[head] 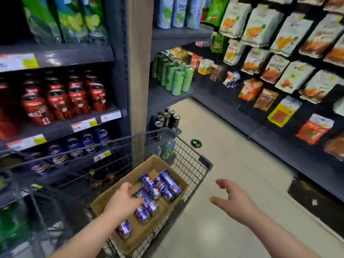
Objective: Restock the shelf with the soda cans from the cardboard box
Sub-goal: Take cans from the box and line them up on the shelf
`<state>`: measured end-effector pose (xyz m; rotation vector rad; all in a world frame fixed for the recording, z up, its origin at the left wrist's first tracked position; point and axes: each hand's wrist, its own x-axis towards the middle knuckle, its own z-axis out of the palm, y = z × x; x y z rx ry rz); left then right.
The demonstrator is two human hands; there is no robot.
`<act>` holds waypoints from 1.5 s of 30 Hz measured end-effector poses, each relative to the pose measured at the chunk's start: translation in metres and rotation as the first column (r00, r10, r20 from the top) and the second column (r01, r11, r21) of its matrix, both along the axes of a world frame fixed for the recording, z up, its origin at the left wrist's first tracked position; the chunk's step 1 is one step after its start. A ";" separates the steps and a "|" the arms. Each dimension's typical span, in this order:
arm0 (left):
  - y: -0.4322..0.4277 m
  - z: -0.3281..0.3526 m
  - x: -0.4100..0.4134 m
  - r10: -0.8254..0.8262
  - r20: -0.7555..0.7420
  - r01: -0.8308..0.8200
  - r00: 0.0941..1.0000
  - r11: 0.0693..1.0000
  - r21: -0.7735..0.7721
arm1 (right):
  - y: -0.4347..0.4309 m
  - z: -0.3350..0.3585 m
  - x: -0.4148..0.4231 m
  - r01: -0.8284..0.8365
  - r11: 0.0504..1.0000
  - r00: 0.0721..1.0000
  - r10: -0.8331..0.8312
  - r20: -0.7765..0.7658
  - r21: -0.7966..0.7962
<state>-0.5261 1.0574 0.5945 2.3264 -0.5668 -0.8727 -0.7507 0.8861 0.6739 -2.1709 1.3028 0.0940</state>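
Note:
An open cardboard box [115,196] lies in a wire shopping cart [193,161]. Several blue soda cans [163,183] lie on their sides in the box. My left hand [123,200] reaches into the box and its fingers touch a blue can [143,196] in the middle; whether they curl round it is hidden. My right hand [232,198] hovers over the floor to the right of the cart, fingers spread, holding nothing. Matching blue cans [87,142] stand on a low shelf at the left, seen through the cart's wire.
Red cans [61,101] fill the shelf above the blue ones. Green cans [176,75] and dark cans [165,120] stand on shelves beyond a wooden post [138,71]. Snack bags [279,53] hang along the right. Pale tiled floor [232,146] runs between.

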 end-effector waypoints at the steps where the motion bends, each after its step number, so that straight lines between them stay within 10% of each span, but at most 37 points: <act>1: -0.005 -0.005 0.010 0.021 -0.010 -0.021 1.000 1.000 0.022 | -0.012 -0.005 0.015 -0.023 1.000 1.000 0.023 -0.014 0.003; 22: -0.043 -0.163 0.032 0.562 -0.251 -0.522 0.789 0.827 0.210 | -0.123 -0.295 0.211 -0.311 0.918 0.833 0.389 -0.394 0.247; 33: -0.077 -0.243 0.044 0.587 -0.270 -0.523 0.763 0.806 0.275 | -0.119 -0.363 0.216 -0.379 0.925 0.825 0.331 -0.459 -0.015; 45: -0.035 -0.320 0.051 0.770 -0.158 -0.664 0.618 0.618 0.420 | -0.116 -0.360 0.229 -0.303 0.906 0.943 0.331 -0.047 0.297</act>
